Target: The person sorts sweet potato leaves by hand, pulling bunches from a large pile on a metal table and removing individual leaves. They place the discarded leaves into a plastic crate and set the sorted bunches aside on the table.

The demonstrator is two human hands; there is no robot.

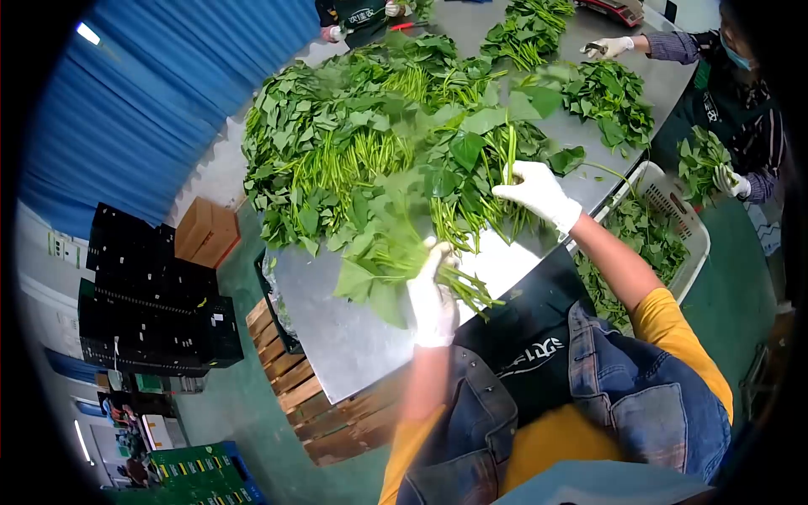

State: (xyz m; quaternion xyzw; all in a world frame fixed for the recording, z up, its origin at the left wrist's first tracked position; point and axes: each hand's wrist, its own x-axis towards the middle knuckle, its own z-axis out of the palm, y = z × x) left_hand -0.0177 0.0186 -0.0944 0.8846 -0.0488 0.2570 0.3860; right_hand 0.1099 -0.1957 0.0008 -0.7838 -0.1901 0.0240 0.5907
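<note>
My left hand (433, 303), in a white glove, is closed around the stems of a bunch of leafy greens (379, 257). The broad leaves look like sweet potato leaves; they point away from me, partly blurred, and the cut stem ends stick out to the right. My right hand (540, 198), also gloved, pinches an upright green stem (511, 150) between thumb and fingers, with leaves near its top. Both hands are over the near side of a metal table (337, 337). Just beyond them lies a large heap of the same greens (337, 160), stems and leaves in rows.
A white crate (694, 240) with loose greens stands right of the table. Across the right corner, a co-worker (741, 109) holds a small bunch; another person (362, 17) is at the far end. Black crates (151, 295), a cardboard box (206, 233) and a wooden pallet (290, 370) are left.
</note>
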